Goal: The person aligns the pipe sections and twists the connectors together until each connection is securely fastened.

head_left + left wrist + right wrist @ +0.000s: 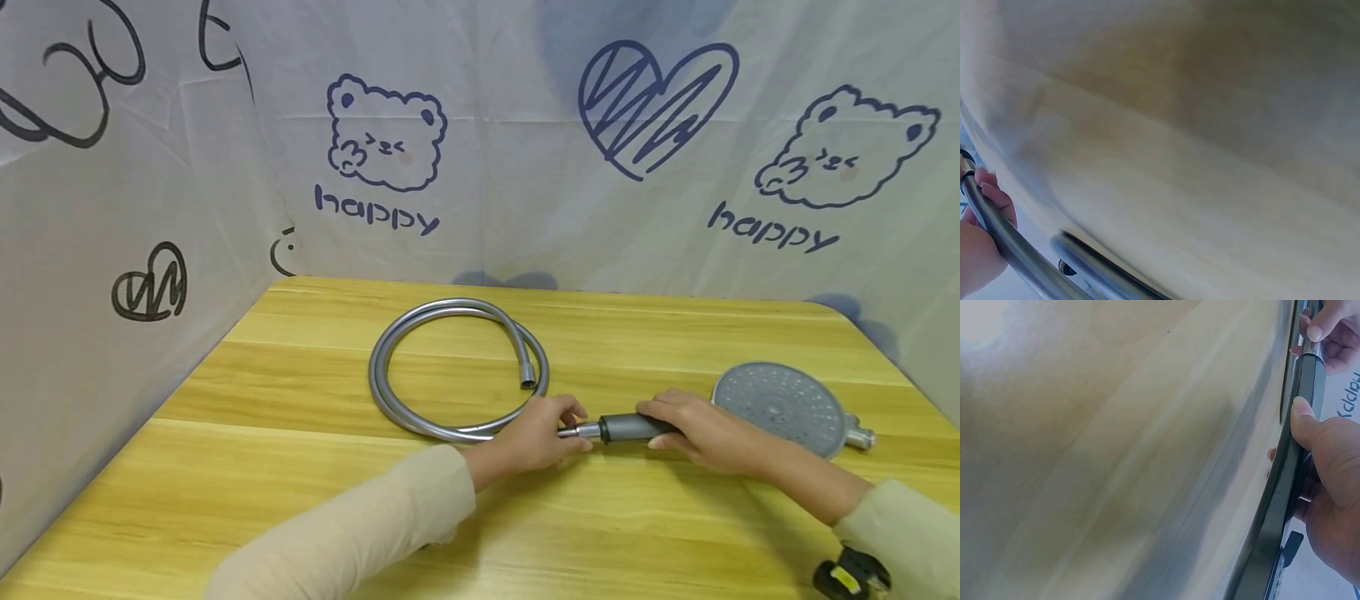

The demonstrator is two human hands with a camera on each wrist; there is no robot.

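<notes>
Near the table's middle, my left hand (534, 435) pinches the end of a coiled silver shower hose (380, 379), where its metal end meets a grey shower handle (628, 427). My right hand (697, 431) grips that handle, fingers over the top and thumb along the near side. In the right wrist view the handle (1275, 500) runs past the right hand (1335, 481) toward the bottom edge, with the left fingers at its far end. The hose (1019, 253) passes through the left hand (982, 250) in the left wrist view.
A round grey shower head (780, 407) lies behind the right forearm, nozzle face up, its metal connector (858, 433) pointing right. The hose's other end (528, 377) lies on the coil. Under everything is a wood-grain table (247, 500), with printed white cloth (517, 167) behind it.
</notes>
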